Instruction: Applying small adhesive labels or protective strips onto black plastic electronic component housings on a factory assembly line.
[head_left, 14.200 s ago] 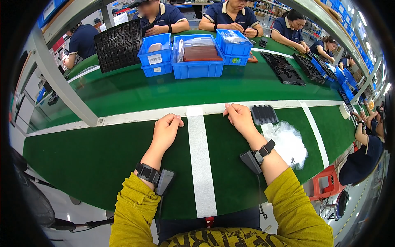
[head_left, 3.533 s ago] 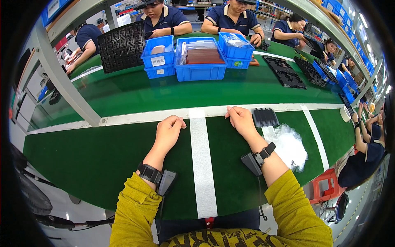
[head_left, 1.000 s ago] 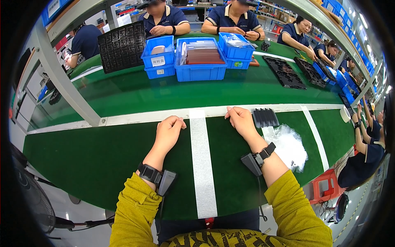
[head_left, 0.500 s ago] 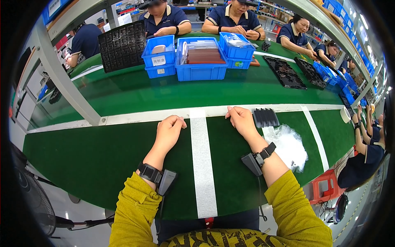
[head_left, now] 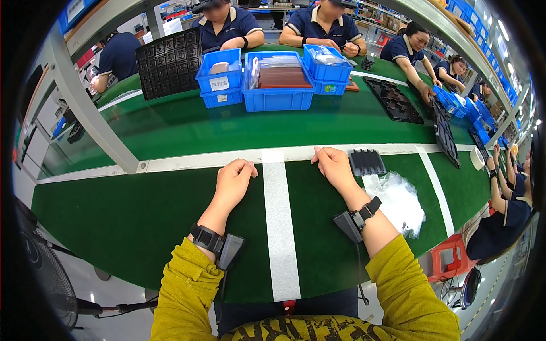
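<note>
My left hand (head_left: 234,177) rests on the green table (head_left: 142,227), left of a pale strip (head_left: 278,221), at the white edge bar. Its fingers are curled in loosely, with nothing showing in them. To the right of the strip lies my right hand (head_left: 334,167), empty, thumb and forefinger a little apart. Just beyond its wrist sits a small black ridged tray (head_left: 367,162). Clear plastic bags (head_left: 398,202) lie in a pile beside my right forearm. Each wrist wears a black strap with a box-shaped device.
Across the green belt (head_left: 176,131) stand blue bins (head_left: 278,101), some stacked. A black moulded tray (head_left: 169,63) leans at left; another (head_left: 393,101) lies at right. A co-worker's hand (head_left: 425,94) holds a tilted black tray (head_left: 445,132). A metal post (head_left: 94,102) rises at left.
The co-worker at the far right has reached out and shifted a black tray toward the right and nearer, tilting it. Both my hands have stayed where they were.
</note>
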The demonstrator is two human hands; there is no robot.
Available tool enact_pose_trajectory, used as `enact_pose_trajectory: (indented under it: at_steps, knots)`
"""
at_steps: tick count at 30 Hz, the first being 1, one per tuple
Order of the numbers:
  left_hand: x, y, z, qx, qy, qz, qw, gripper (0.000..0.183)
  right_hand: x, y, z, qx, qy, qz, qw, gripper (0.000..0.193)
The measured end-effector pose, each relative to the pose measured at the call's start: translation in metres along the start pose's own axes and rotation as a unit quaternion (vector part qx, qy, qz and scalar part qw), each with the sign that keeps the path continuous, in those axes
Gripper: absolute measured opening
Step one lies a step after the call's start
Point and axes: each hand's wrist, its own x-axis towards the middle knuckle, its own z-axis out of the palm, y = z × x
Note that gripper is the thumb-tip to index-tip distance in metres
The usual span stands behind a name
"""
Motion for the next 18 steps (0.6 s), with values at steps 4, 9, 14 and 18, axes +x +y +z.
enact_pose_trajectory:
  at_steps: [4, 9, 14, 18]
  knots:
    - [-0.001, 0.0, -0.001, 0.004, 0.0, 0.004, 1.0, 0.024, 0.0, 0.001, 0.001, 0.007, 0.001, -0.003, 1.0, 0.035]
    - [-0.001, 0.004, -0.001, 0.004, -0.01, -0.002, 1.0, 0.025, -0.002, 0.0, -0.001, 0.008, -0.001, 0.0, 1.0, 0.035]
    - [0.003, 0.004, -0.001, -0.003, -0.019, -0.001, 1.0, 0.026, -0.007, -0.013, -0.001, 0.061, 0.03, -0.005, 0.998, 0.037]
    - [0.004, -0.003, -0.003, -0.003, -0.004, 0.015, 1.0, 0.025, -0.034, -0.062, -0.006, 0.093, 0.082, -0.045, 0.991, 0.041]
